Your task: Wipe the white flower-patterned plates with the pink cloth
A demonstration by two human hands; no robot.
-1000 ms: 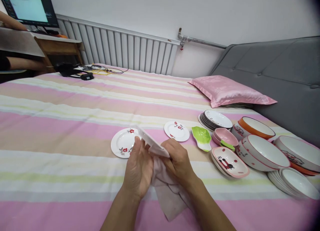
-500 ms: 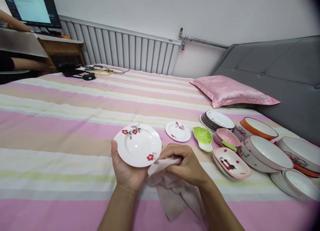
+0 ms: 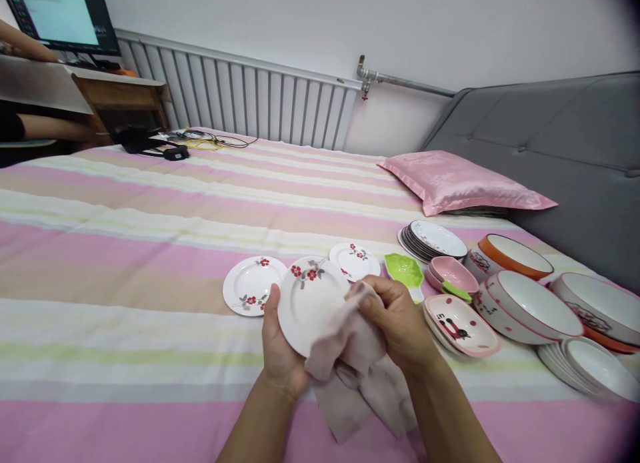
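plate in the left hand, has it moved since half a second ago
Yes. The held plate has shifted right, toward the green leaf dish, uncovering the plate on the bed that it hid before, with the cloth now over its lower right.

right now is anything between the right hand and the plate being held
Yes: the cloth. The right hand presses it against the face of the plate, which the left hand holds from below. Nothing else lies between them.

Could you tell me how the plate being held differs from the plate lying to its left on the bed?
The held plate is lifted and tilted in the left hand, while the lying plate rests flat on the bedspread. A pink cloth in the right hand covers part of the held plate; the lying plate is bare. Both are white with red flowers.
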